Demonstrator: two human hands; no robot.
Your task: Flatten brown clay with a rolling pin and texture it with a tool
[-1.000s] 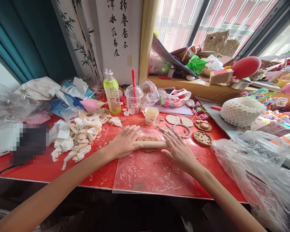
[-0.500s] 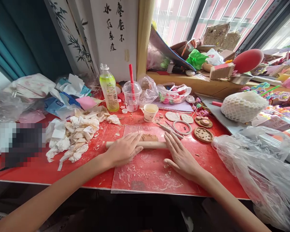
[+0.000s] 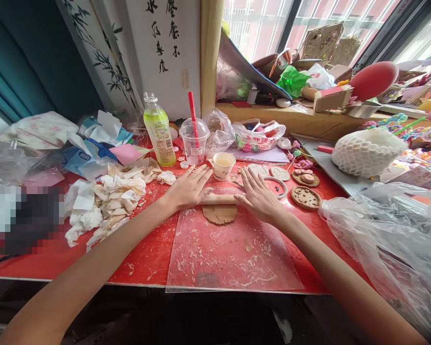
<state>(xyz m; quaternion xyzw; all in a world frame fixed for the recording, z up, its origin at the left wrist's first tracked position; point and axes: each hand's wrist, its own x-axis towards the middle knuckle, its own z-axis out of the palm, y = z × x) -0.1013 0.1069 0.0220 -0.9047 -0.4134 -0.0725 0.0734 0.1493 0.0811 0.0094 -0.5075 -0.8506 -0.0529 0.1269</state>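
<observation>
A pale rolling pin (image 3: pixel 219 199) lies across a flattened piece of brown clay (image 3: pixel 220 214) on a clear board (image 3: pixel 230 258). My left hand (image 3: pixel 189 188) lies flat over the pin's left end, its fingers stretched forward. Over the right end rests my right hand (image 3: pixel 259 195), also flat, with the fingers pointing away from me. Both palms hide the pin's ends. The clay's near edge, slightly cracked, shows on my side of the pin. Beyond the pin stands a paper cup (image 3: pixel 223 167) of cloudy liquid.
Crumpled tissues (image 3: pixel 111 196) lie left of the board. A bottle (image 3: pixel 159 132) and a plastic cup with a red straw (image 3: pixel 194 139) stand behind. To the right are a ring (image 3: pixel 282 189), a round clay piece with dark spots (image 3: pixel 306 197) and a plastic bag (image 3: pixel 377 239).
Both hands have pushed forward, rolling the pin away from me toward the clay's far side. More of the clay now shows on the near side.
</observation>
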